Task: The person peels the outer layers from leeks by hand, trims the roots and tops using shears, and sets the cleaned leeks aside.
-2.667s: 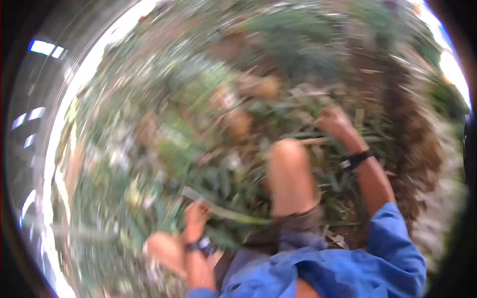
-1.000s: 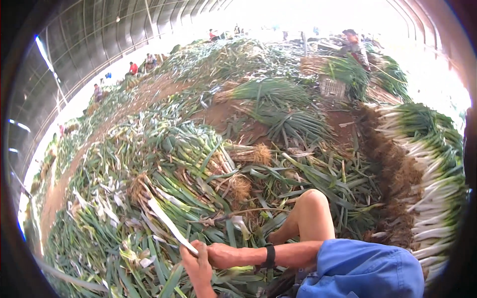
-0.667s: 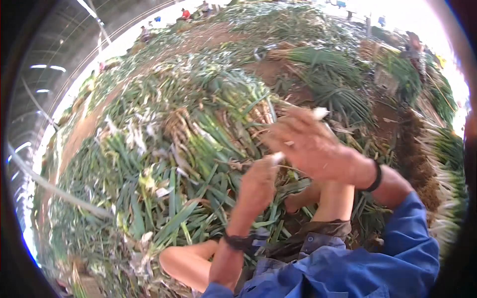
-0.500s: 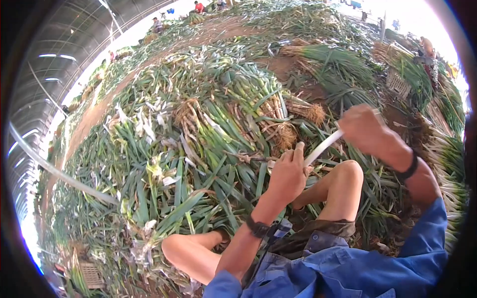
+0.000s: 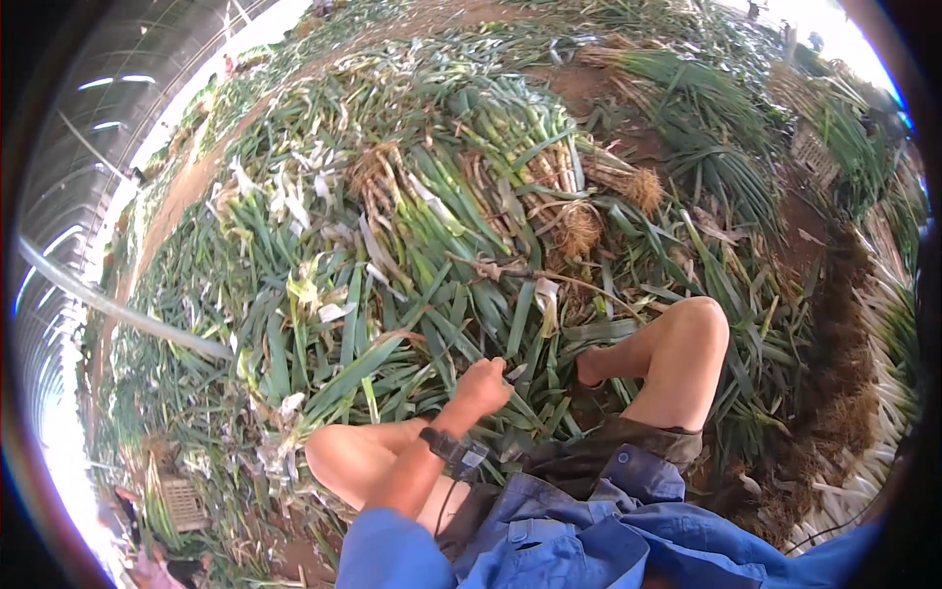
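Note:
My left hand (image 5: 483, 386) hovers over loose green leaves between my bent legs. Its fingers are closed, and a small dark piece pokes out beside the thumb; I cannot make out what it is. Out of sight is my right hand; only its blue sleeve (image 5: 834, 560) shows at the lower right, near a row of trimmed leeks (image 5: 868, 481) with white stems. In front of me lie untrimmed leeks (image 5: 471, 211) with brown roots and green tops. A root clump (image 5: 579, 232) hangs toward me, with a thin brown stick (image 5: 549, 278) across the leaves below it.
Cut leaves (image 5: 245, 344) cover the ground widely. More leek bundles (image 5: 677, 108) lie farther back. A slatted crate (image 5: 814, 155) stands at the far right, another crate (image 5: 183, 504) at the lower left. A pale pole (image 5: 128, 316) slants in from the left.
Both hands were at a white leek stem before me. My left hand has drawn back down and left; my right hand has left the view, and the stem is gone from between them.

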Tool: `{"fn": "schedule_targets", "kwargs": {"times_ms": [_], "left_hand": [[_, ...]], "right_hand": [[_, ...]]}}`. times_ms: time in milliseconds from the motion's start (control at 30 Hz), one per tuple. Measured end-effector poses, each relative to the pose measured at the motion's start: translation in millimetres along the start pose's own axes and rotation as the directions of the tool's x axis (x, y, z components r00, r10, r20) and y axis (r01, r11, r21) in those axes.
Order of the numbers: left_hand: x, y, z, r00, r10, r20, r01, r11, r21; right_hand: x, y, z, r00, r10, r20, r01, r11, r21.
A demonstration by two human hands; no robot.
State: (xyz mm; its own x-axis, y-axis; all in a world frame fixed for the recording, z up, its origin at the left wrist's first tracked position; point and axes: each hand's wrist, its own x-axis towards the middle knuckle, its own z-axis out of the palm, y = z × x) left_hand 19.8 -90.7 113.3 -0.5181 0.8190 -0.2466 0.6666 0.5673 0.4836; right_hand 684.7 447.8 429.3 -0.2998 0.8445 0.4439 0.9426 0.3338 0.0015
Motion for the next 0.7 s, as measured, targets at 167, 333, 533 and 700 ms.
{"fn": "schedule_targets", "kwargs": {"times_ms": [167,333,533,700], "left_hand": [[1.2,-81.8,-4.2,0.931,-0.277,0.239,0.233,0.952,0.197],[19.7,-137.4,-15.6,0.919,-0.394,-0.013,0.39,0.905,0.171],[56.6,-132.8,-1.3,0.985,-0.167,-0.042,0.172,0.961,0.216],[48.1,-202.7,45.3,0.978,-0.211,0.004,0.206,0.96,0.189]], "right_hand": [[-29.9,51.1,112.6,0.858,0.432,0.279,-0.514,0.744,0.428],[-20.0,50.3,195.5,0.775,0.442,0.451,-0.631,0.581,0.514],[8.6,-438.3,206.0,0.49,-0.769,0.41,0.806,0.579,0.124],[-107.6,-728.0,255.5,0.193,-0.868,0.458,0.619,0.469,0.63]]}}
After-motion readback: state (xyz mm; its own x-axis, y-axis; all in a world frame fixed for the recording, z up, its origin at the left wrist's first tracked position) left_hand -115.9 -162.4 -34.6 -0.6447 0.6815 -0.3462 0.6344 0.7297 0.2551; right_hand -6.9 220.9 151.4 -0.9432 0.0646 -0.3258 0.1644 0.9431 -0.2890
